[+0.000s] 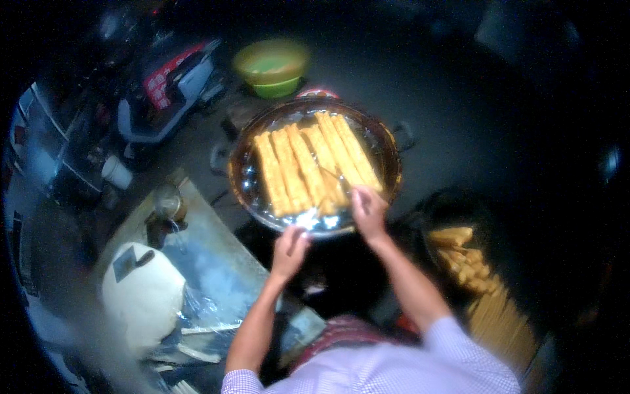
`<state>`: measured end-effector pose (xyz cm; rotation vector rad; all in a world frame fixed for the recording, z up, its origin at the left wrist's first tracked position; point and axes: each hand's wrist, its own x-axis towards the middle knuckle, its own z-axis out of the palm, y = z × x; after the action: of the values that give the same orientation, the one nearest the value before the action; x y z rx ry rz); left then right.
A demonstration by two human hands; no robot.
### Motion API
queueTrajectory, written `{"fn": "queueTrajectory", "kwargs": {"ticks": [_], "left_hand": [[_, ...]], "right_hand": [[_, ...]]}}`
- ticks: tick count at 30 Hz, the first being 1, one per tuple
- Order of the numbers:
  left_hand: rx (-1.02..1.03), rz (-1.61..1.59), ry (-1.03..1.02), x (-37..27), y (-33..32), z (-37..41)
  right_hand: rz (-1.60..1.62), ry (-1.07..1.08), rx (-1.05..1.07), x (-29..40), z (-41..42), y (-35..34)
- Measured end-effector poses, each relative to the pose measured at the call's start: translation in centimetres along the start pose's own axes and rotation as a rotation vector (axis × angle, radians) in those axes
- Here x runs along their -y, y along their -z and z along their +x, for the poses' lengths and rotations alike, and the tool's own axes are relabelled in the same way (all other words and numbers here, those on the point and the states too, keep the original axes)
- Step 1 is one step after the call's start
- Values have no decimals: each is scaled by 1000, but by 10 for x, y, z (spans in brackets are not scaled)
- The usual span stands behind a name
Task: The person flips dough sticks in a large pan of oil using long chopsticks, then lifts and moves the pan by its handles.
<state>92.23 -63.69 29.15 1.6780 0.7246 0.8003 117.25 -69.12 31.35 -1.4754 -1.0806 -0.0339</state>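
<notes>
A round metal pan (236, 170) of oil lies before me, holding several long golden fried dough sticks (305, 172) side by side. Above its right front part, my right hand (368, 207) is closed around a thin utensil (343, 181), whose slender end reaches over the dough; its exact kind is unclear. My left hand (290, 248) is at the pan's front rim, fingers pointing towards the oil. Whether it grips something thin there is too blurred to tell.
To the left, a work table (221, 236) bears a large pale dough mass (142, 295), plastic film and cut strips (199, 353). Fried pieces (465, 263) lie at the right. Beyond the pan are a green basin (275, 74) and, farther left, a parked scooter (172, 93).
</notes>
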Motion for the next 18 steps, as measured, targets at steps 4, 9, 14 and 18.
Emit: {"fn": "queueTrajectory", "kwargs": {"ticks": [4, 9, 14, 18], "left_hand": [[56, -22, 16, -2, -11, 2], [79, 44, -9, 19, -19, 8], [-18, 41, 21, 9, -20, 4], [-124, 31, -38, -5, -16, 3]], "right_hand": [[29, 53, -37, -4, 17, -7], [-86, 85, -58, -26, 30, 5], [-5, -55, -46, -35, 21, 22], [62, -110, -182, -33, 29, 36]]}}
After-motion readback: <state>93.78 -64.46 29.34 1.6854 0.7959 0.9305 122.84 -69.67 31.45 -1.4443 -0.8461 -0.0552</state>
